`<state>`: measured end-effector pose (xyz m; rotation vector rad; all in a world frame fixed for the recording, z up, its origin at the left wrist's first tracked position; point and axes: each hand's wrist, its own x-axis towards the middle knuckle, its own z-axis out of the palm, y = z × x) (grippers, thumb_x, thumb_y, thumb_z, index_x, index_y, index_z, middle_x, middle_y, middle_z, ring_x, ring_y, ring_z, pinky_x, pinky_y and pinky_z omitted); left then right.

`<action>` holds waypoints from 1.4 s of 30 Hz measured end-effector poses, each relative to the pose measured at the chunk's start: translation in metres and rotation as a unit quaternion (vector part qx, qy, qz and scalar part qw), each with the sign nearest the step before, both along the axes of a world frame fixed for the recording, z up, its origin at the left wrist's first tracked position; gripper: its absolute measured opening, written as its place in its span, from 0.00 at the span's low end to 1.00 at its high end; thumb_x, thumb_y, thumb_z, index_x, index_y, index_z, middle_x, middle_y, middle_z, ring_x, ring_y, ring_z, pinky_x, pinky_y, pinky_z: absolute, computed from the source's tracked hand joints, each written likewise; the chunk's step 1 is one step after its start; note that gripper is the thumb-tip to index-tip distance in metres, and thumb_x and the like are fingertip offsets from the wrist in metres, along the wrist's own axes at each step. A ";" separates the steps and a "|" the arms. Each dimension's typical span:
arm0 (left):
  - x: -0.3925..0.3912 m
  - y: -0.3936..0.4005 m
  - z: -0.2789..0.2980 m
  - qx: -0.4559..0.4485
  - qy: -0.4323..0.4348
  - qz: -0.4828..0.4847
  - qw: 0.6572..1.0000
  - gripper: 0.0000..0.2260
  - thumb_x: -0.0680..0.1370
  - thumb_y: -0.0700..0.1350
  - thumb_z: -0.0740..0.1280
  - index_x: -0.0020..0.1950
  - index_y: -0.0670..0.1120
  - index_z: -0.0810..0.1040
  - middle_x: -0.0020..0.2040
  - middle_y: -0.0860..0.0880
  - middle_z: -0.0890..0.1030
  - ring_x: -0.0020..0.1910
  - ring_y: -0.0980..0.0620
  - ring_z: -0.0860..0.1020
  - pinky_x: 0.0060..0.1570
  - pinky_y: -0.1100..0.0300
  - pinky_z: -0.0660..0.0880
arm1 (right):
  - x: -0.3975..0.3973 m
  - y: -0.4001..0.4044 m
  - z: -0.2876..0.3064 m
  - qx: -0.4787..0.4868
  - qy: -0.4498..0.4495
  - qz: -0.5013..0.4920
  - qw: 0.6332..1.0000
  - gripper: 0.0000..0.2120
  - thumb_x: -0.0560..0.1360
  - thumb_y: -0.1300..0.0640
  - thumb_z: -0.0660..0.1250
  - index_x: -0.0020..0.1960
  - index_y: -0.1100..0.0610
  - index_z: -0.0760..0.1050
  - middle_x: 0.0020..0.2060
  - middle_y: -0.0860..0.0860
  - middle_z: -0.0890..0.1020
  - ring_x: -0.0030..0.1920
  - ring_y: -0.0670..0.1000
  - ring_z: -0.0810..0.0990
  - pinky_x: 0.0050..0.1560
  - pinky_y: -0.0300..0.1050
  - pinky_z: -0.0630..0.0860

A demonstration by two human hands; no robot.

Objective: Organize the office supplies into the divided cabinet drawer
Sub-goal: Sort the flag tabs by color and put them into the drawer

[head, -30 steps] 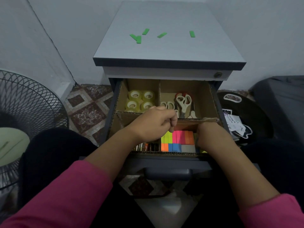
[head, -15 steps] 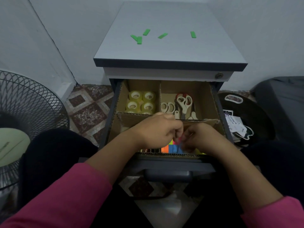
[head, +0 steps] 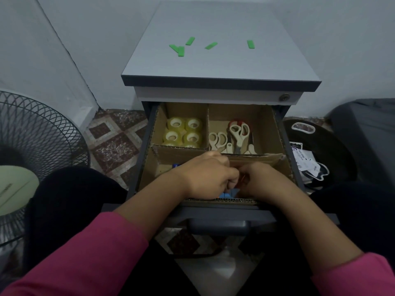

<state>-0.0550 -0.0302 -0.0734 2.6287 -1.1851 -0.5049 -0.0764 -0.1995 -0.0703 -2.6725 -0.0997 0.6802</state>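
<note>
i see left hand (head: 208, 177) and right hand (head: 261, 180) touching, fingers curled over front compartment of drawer (head: 287, 150); held item hidden, grip unclear. corrugated cardboard dividers (head: 208, 127) close on both sides. glossy tape rolls (head: 183, 132) rear left, scissors (head: 238, 134) rear right. green strips (head: 210, 45) on smooth cabinet top (head: 220, 60).

Pink long sleeves are worn on both arms, the left sleeve (head: 70, 253) and the right sleeve (head: 354, 276) being pushed back so that the forearms are left bare. Dark trousers (head: 70, 193) are worn. The left hand (head: 207, 178) and right hand (head: 259, 180) are bare, with no rings or watch seen.
</note>
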 end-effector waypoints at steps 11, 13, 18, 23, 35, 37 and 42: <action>0.000 -0.002 -0.003 0.023 -0.005 -0.014 1.000 0.09 0.76 0.45 0.57 0.49 0.56 0.75 0.49 0.55 0.75 0.57 0.54 0.69 0.67 0.53 0.60 | 0.001 0.001 -0.007 -0.002 -0.024 0.013 1.000 0.08 0.67 0.51 0.74 0.42 0.43 0.76 0.41 0.47 0.80 0.46 0.49 0.80 0.49 0.48 0.79; 0.000 -0.002 -0.003 0.014 -0.003 -0.012 1.000 0.09 0.76 0.45 0.57 0.49 0.57 0.74 0.49 0.56 0.75 0.57 0.54 0.69 0.67 0.53 0.60 | 0.001 0.001 -0.005 -0.001 -0.020 0.011 1.000 0.10 0.66 0.52 0.75 0.39 0.43 0.74 0.40 0.47 0.80 0.46 0.49 0.80 0.49 0.48 0.79; 0.000 0.000 -0.003 -0.012 -0.005 -0.007 1.000 0.09 0.76 0.44 0.57 0.47 0.57 0.73 0.49 0.56 0.76 0.56 0.54 0.70 0.68 0.54 0.60 | 0.000 -0.003 -0.002 0.016 -0.014 -0.008 1.000 0.12 0.64 0.55 0.77 0.40 0.43 0.75 0.41 0.46 0.81 0.45 0.48 0.80 0.48 0.46 0.79; -0.006 0.002 0.009 -0.135 0.032 0.074 0.988 0.11 0.75 0.40 0.57 0.50 0.50 0.78 0.47 0.54 0.76 0.52 0.54 0.72 0.57 0.59 0.67 | -0.004 -0.007 0.002 0.078 -0.054 -0.056 0.994 0.10 0.66 0.50 0.77 0.33 0.46 0.76 0.30 0.43 0.77 0.34 0.42 0.76 0.38 0.40 0.73; 0.021 0.023 0.064 -0.375 -0.039 0.256 0.890 0.12 0.76 0.35 0.63 0.50 0.49 0.83 0.48 0.54 0.82 0.49 0.60 0.78 0.50 0.61 0.76 | 0.030 0.013 0.075 0.202 -0.257 -0.105 0.939 0.02 0.73 0.51 0.70 0.42 0.48 0.79 0.37 0.46 0.82 0.40 0.46 0.80 0.45 0.49 0.80; 0.033 0.024 0.077 -0.392 -0.064 0.280 0.874 0.12 0.77 0.36 0.63 0.51 0.50 0.83 0.47 0.56 0.82 0.49 0.61 0.78 0.51 0.65 0.75 | 0.042 0.022 0.087 0.219 -0.286 -0.104 0.927 0.02 0.74 0.51 0.69 0.43 0.47 0.79 0.38 0.45 0.81 0.41 0.45 0.80 0.44 0.50 0.80; 0.067 0.028 0.098 -0.390 -0.145 0.361 0.835 0.11 0.77 0.36 0.63 0.53 0.46 0.83 0.50 0.53 0.82 0.49 0.60 0.76 0.50 0.71 0.70 | 0.082 0.041 0.107 0.196 -0.357 -0.110 0.907 0.03 0.76 0.53 0.67 0.48 0.50 0.79 0.44 0.45 0.80 0.46 0.45 0.78 0.45 0.44 0.77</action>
